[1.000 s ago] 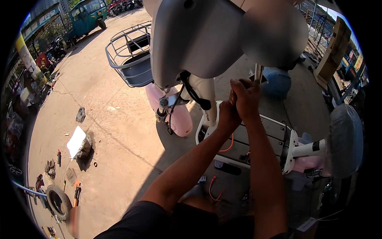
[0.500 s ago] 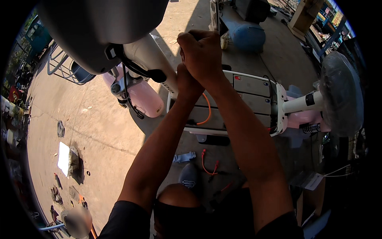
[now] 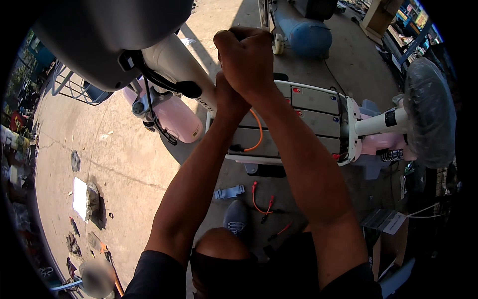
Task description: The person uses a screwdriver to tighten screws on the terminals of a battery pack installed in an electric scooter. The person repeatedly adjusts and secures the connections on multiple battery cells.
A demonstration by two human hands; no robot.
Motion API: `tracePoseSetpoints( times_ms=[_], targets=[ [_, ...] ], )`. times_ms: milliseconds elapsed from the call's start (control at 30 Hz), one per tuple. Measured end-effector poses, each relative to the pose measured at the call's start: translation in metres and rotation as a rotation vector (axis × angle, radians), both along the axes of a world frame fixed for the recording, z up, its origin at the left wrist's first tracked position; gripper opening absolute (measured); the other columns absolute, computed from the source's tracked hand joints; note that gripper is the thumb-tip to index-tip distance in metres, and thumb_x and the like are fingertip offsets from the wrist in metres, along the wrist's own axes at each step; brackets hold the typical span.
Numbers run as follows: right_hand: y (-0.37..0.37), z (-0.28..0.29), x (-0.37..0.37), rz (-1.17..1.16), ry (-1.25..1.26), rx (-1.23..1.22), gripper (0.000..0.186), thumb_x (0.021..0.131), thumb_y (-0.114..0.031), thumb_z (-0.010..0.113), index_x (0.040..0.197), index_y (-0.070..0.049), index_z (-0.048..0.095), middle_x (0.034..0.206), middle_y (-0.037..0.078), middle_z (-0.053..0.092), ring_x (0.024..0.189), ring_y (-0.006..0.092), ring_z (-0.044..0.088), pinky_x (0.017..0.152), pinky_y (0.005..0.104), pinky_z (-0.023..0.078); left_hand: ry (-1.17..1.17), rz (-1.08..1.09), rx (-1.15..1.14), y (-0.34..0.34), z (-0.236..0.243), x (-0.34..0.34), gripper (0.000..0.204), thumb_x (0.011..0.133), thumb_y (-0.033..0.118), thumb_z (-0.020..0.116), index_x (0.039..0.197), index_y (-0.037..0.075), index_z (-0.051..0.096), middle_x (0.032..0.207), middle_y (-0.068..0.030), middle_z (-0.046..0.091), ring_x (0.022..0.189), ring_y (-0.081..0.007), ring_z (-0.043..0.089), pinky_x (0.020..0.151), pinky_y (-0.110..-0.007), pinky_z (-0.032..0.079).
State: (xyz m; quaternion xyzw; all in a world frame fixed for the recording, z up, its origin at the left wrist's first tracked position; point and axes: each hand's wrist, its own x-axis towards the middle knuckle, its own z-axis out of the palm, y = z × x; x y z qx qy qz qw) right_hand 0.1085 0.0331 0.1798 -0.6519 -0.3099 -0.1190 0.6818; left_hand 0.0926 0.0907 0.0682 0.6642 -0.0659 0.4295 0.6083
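My right hand (image 3: 245, 59) is closed in a fist above the front end of the battery deck, beside the white steering column (image 3: 184, 67) of an electric scooter. Whatever it may grip is hidden. Just below and partly behind it is my left hand (image 3: 230, 97), whose fingers I cannot see. Under my forearms lie several grey batteries (image 3: 313, 121) in a white-framed deck, with red and blue terminals. An orange cable (image 3: 261, 130) curves over the nearer battery, close to my left wrist.
A plastic-wrapped seat (image 3: 429, 114) stands at the right, and a pink front fender (image 3: 177, 121) at the left. Loose red-ended cables (image 3: 259, 203) and a light-coloured bracket (image 3: 230, 192) lie on the ground near my shoe (image 3: 235, 219). Beyond the deck is a blue tank (image 3: 309, 41).
Both hands sit slightly higher and farther left in the picture, still together. The scooter has also shifted a little up and left in view, the column most.
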Motion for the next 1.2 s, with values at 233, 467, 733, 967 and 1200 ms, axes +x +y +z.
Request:
tracePoseSetpoints(
  times_ms=[233,467,733,967,1200],
  targets=[
    [-0.001,-0.001,0.001,0.018,-0.015,0.022,0.034,0.08,-0.017,0.059,0.053,0.003,0.054,0.043,0.011,0.045,0.042,0.014,0.039,0.046,0.0363,0.039,0.024,0.1,0.138,-0.001,0.004,-0.005,0.023,0.076,0.014,0.083,0.086,-0.001,0.068,0.076,-0.0091,0.072,0.074,-0.0166,0.072,0.062,-0.034,0.052],
    [0.001,0.001,-0.003,-0.046,-0.01,0.066,0.035,0.08,-0.016,0.058,0.052,0.004,0.052,0.042,0.01,0.044,0.042,0.0126,0.039,0.045,0.0356,0.038,0.138,0.151,0.209,-0.001,0.01,-0.008,0.028,0.076,0.017,0.083,0.092,-0.001,0.068,0.082,-0.0125,0.073,0.082,-0.0224,0.074,0.067,-0.037,0.054],
    [0.002,-0.004,0.003,-0.001,-0.025,0.059,0.035,0.08,-0.016,0.058,0.05,0.003,0.051,0.041,0.009,0.042,0.04,0.0125,0.038,0.043,0.0352,0.037,0.038,0.078,0.162,-0.002,0.014,-0.009,0.031,0.076,0.016,0.084,0.096,-0.001,0.069,0.086,-0.0128,0.074,0.085,-0.0211,0.074,0.069,-0.036,0.055],
    [0.001,0.002,-0.005,-0.024,0.033,0.064,0.035,0.08,-0.015,0.059,0.051,0.003,0.053,0.042,0.01,0.047,0.04,0.0135,0.041,0.043,0.0351,0.038,0.096,0.119,0.166,0.001,0.009,-0.007,0.029,0.074,0.017,0.084,0.091,-0.001,0.069,0.082,-0.0138,0.074,0.083,-0.0218,0.074,0.068,-0.038,0.054],
    [0.001,0.0,-0.002,-0.026,-0.017,0.058,0.035,0.081,-0.015,0.059,0.051,0.002,0.053,0.042,0.01,0.046,0.04,0.014,0.04,0.044,0.0364,0.038,0.142,0.074,0.128,0.003,0.004,-0.005,0.03,0.074,0.018,0.085,0.09,-0.001,0.068,0.08,-0.0123,0.073,0.08,-0.0197,0.073,0.066,-0.039,0.054]
  ],
)
